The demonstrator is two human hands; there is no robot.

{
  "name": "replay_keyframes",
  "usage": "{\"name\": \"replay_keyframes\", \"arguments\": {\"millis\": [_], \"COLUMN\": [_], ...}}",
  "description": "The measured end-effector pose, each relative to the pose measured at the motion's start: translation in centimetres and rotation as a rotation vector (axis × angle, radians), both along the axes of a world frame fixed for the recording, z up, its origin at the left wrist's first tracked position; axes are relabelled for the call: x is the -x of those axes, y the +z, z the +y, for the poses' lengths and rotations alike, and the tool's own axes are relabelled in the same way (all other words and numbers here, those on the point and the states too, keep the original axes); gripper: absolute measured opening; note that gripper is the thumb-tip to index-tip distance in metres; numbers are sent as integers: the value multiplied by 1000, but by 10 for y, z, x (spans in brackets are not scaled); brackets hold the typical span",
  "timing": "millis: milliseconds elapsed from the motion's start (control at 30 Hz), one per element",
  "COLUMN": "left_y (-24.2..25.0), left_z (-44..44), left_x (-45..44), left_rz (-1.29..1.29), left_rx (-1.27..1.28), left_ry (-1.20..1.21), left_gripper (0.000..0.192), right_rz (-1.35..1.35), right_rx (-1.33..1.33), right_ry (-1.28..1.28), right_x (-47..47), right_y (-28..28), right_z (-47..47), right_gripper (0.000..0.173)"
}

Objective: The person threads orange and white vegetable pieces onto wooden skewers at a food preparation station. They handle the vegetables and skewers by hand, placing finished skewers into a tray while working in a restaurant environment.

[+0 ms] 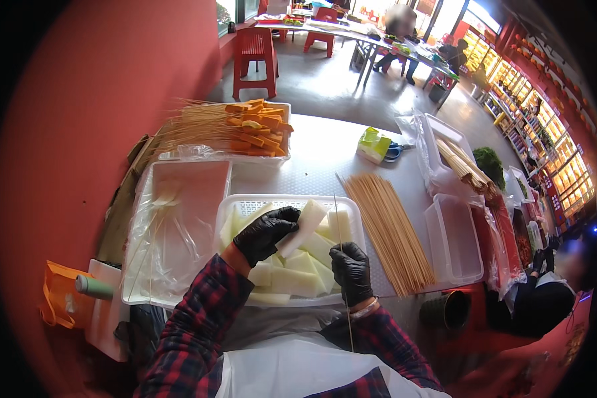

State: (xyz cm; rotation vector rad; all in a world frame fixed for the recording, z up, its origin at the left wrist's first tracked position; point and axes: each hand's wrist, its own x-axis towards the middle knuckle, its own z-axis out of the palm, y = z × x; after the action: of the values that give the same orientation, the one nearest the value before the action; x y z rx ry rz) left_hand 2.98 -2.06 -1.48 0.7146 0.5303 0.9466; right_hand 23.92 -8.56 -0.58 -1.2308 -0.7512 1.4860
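My left hand [268,231], in a black glove, pinches a pale slab of what looks like winter melon [308,224] over a white plastic basket [359,219]. More pale green-white slices [298,281] fill the basket under my hands. In my black-gloved right hand [352,271] is a single thin bamboo skewer [336,214]. It stands nearly upright in view, its upper end beside the held slab but apart from it. A wide bundle of bamboo skewers [385,231] lies on the table just right of the basket.
At left, a plastic-lined white tray [179,239] holds a few skewered pieces; behind it, another tray [287,124] holds skewered orange slices [258,129]. Blue-handled scissors [393,151] lie beside a green packet [373,144]. A clear bin [455,239] stands right, near another person [537,298].
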Motion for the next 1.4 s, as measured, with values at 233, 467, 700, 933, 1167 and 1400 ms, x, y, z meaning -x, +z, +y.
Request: {"name": "replay_keyframes", "arguments": {"millis": [233,467,700,933,1167,1400], "left_y": [9,14,21,7,4,7], "left_z": [-4,-18,1,15,16,18], "left_x": [-11,-1,-4,6,12,10], "left_rz": [227,176,-28,-4,129,66], "left_rx": [-123,-108,58,77,-42,104], "left_ry": [-225,-237,205,404,501,483], "left_gripper": [31,21,18,22,15,8], "right_rz": [12,160,-62,183,47,-170], "right_rx": [-122,28,-395,-378,-323,-202], "right_ry": [7,18,6,-49,185,408], "right_x": [7,-3,5,0,-13,4], "right_y": [1,-6,-10,-5,42,16], "right_z": [-1,5,3,1,-3,-29], "right_gripper": [32,9,35,42,37,34]}}
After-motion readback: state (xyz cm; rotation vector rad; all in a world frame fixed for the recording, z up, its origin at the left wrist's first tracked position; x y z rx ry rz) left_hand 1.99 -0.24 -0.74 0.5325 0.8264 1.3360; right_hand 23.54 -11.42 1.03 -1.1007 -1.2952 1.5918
